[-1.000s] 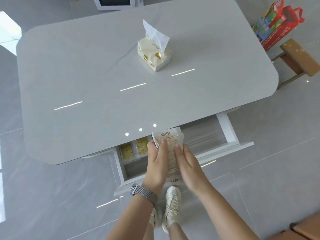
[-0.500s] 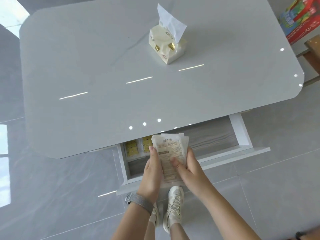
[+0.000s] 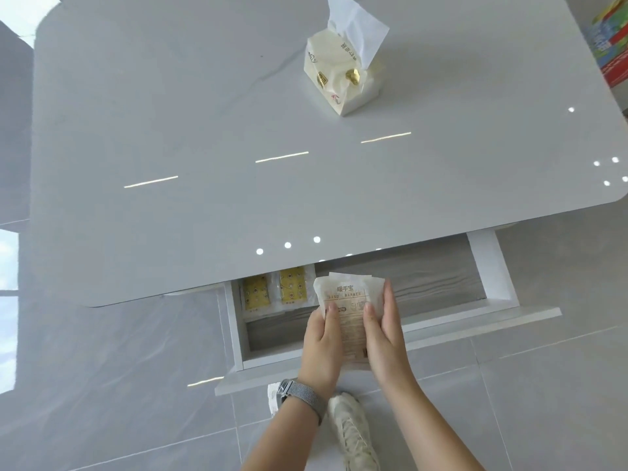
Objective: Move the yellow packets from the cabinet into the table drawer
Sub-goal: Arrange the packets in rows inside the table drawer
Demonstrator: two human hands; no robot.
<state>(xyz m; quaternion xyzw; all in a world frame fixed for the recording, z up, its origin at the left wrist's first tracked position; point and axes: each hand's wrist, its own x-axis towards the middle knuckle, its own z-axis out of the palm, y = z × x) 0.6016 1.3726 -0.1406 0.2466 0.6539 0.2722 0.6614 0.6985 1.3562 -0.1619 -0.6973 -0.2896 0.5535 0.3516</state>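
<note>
The white table drawer (image 3: 390,338) is pulled out under the grey tabletop (image 3: 204,164). Two yellow packets (image 3: 275,292) lie side by side at its back left corner, partly under the table edge. Over the drawer's middle I hold a small stack of pale packets (image 3: 350,297), printed side up with "HAND WARMER" on the top one. My left hand (image 3: 321,348) grips the stack's left edge, thumb on top. My right hand (image 3: 385,338) holds the right edge, thumb on the face and fingers along the side.
A cream tissue pack (image 3: 343,79) with a tissue sticking up stands on the tabletop at the back. Colourful bags (image 3: 611,45) sit off the table's far right. The drawer's right half shows bare grey wood. My white shoes (image 3: 350,430) are on the tiled floor below.
The view has tilted and moved in closer to the table. My hands have carried the stack slightly forward over the drawer, and my right hand slid up along its right edge.
</note>
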